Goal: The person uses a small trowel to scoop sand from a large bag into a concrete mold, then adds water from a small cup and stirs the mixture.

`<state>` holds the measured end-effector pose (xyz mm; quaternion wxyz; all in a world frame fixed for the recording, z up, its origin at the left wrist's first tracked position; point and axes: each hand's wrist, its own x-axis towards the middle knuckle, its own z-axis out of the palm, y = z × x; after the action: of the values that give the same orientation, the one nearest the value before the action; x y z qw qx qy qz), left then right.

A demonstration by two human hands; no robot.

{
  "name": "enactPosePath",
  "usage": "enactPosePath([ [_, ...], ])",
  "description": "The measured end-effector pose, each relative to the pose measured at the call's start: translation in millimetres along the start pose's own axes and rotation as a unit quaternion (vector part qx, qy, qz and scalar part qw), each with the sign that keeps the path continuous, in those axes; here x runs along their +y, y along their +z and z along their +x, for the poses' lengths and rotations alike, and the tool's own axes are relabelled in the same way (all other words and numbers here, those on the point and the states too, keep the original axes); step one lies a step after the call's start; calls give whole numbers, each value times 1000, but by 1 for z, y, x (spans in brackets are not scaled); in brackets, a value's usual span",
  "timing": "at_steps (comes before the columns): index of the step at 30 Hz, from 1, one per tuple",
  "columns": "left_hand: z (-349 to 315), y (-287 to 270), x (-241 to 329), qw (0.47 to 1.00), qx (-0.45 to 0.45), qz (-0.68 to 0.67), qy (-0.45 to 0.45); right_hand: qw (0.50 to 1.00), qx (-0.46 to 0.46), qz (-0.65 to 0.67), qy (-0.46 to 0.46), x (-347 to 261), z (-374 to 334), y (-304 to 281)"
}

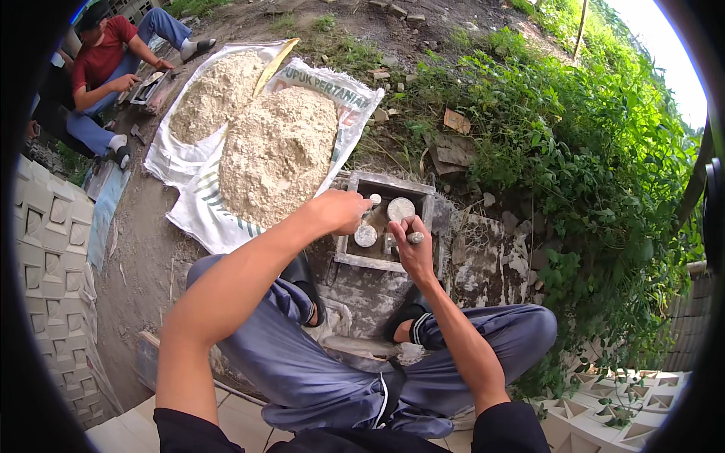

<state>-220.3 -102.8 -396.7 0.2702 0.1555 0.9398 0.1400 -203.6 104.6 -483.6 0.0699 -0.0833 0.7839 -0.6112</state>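
Note:
Between my feet sits a square grey mould box (pixel 370 262) with several pale round-topped plugs inside. The largest round plug (pixel 400 208) is near its far right, and a smaller round plug (pixel 365 235) lies nearer to me. My left hand (pixel 341 212) reaches over the box's left side, fingers curled together beside a small round knob (pixel 375 198); what they grip, if anything, is hidden. My right hand (pixel 415 253) is over the right side, closed round a tool with a thick grey rounded handle (pixel 415 237). The tool's working end is hidden below the hand.
Two white sacks carry heaps of pale powder (pixel 276 155) beyond my left arm. At the far left a person in a red shirt (pixel 106 57) works over another box (pixel 151 90). Patterned pale blocks (pixel 57 279) stand along the left. Green plants (pixel 581 166) grow on the right.

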Motion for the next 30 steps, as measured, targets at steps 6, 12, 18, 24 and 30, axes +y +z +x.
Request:
enactPosePath([
  [6, -7, 4, -8, 1000, 13, -23, 3, 996, 82, 30, 1, -36, 0, -2],
  [12, 3, 14, -9, 1000, -22, 2, 15, 999, 20, 43, 1, 12, 5, 0],
  [18, 1, 7, -8, 999, -39, 3, -3, 997, -28, 64, 16, 8, 4, -4],
  [24, -1, 18, -11, 997, -68, 8, -24, 997, 49, 46, 24, -40, 4, -6],
  [30, 10, 20, -12, 998, -67, 19, 7, 998, 53, -20, 1, 3, 3, 7],
])
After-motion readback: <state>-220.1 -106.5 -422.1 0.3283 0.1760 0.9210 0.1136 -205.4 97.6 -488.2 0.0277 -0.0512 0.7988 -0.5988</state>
